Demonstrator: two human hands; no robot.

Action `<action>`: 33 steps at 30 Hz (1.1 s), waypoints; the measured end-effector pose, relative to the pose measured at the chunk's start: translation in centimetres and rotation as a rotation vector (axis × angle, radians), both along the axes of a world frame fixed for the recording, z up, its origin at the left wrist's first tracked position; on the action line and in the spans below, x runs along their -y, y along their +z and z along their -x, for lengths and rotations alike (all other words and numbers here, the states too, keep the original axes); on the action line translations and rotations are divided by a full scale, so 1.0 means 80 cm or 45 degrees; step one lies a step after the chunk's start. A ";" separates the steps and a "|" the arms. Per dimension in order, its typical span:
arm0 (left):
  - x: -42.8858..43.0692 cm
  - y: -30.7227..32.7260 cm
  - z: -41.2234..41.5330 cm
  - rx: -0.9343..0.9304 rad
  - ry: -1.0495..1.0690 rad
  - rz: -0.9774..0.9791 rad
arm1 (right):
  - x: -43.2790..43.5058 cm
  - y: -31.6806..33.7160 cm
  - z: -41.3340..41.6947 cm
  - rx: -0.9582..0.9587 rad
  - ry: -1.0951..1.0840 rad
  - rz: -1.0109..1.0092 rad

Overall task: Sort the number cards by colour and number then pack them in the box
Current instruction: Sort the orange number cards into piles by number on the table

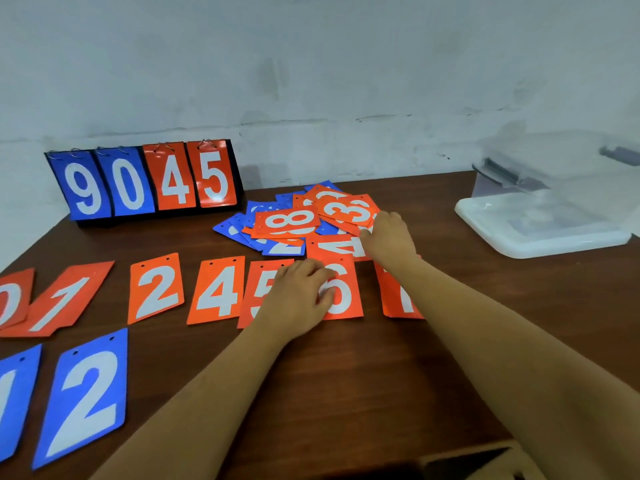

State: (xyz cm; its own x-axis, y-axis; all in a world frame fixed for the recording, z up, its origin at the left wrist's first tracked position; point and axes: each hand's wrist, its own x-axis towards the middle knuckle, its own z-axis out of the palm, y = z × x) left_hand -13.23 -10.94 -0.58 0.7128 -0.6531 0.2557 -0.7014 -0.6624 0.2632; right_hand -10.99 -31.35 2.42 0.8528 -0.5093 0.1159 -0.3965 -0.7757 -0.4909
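Orange and blue white-numbered cards (157, 292)

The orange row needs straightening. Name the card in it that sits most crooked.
The orange 1: it leans hard to the right, overlapping the orange 0, while the rest stand nearly upright.
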 end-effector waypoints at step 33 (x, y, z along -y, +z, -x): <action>-0.068 0.068 0.021 -1.060 0.287 1.418 | -0.124 0.048 0.104 0.428 0.331 -0.622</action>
